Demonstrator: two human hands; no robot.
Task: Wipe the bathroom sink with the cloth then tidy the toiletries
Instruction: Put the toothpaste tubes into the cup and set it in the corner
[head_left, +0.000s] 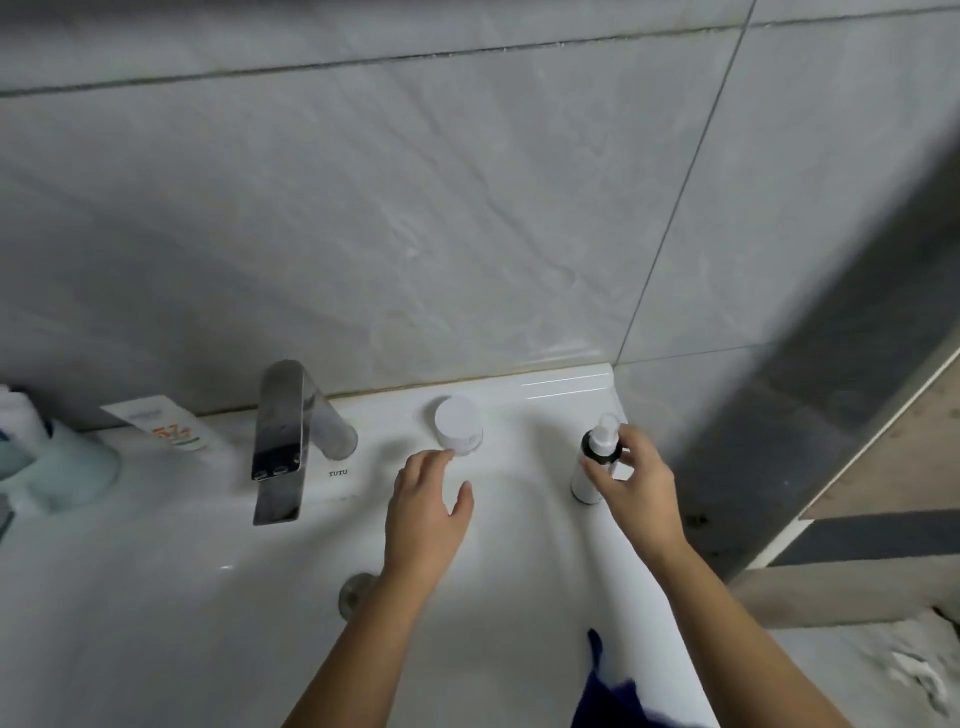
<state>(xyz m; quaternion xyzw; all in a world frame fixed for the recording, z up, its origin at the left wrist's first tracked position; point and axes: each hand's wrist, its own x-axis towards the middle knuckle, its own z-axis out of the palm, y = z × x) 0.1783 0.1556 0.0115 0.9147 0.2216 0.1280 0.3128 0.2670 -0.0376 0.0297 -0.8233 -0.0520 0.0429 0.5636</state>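
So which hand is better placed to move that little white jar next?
The left hand: its fingertips already reach the jar, and it is open. The right hand is busy gripping the bottle.

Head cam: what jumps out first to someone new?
Two bare arms reach over the white sink: the right hand grips a white pump bottle at the right back corner, the left hand touches a white jar beside it. A chrome faucet stands further left.
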